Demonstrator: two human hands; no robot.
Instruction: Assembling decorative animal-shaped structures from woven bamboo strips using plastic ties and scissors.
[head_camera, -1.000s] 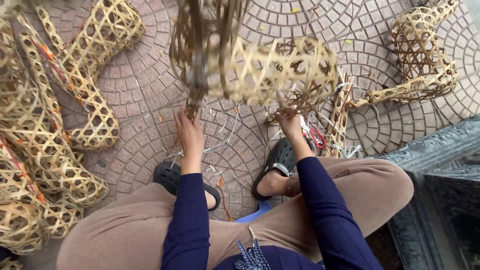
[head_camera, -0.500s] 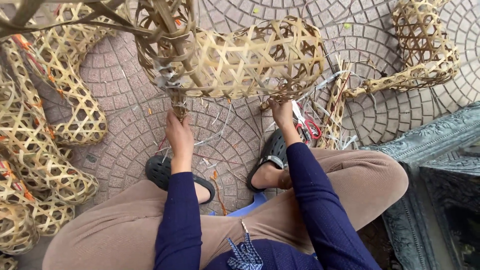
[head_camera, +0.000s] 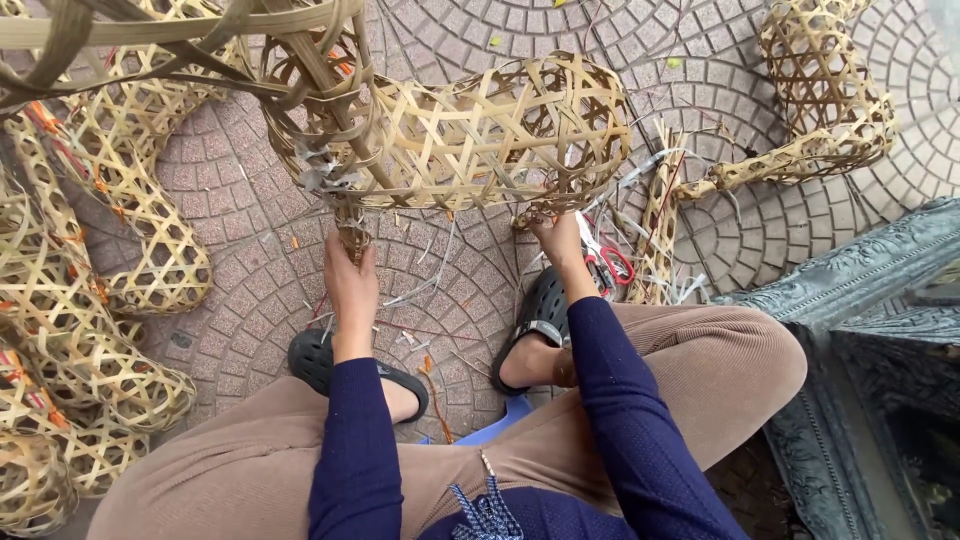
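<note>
Above the cobbled paving (head_camera: 250, 240), my left hand (head_camera: 350, 275) and right hand (head_camera: 556, 235) pinch the light, springy, open-weave bamboo basket (head_camera: 470, 135) by its lower edge.

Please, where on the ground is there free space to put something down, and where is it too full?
Bare paving lies at the top, beyond the held woven frame, and on the right between the scissors and the dark carved ledge. It is crowded on the left, where woven baskets pile up, and between the sandals, where bamboo scraps lie.
</note>
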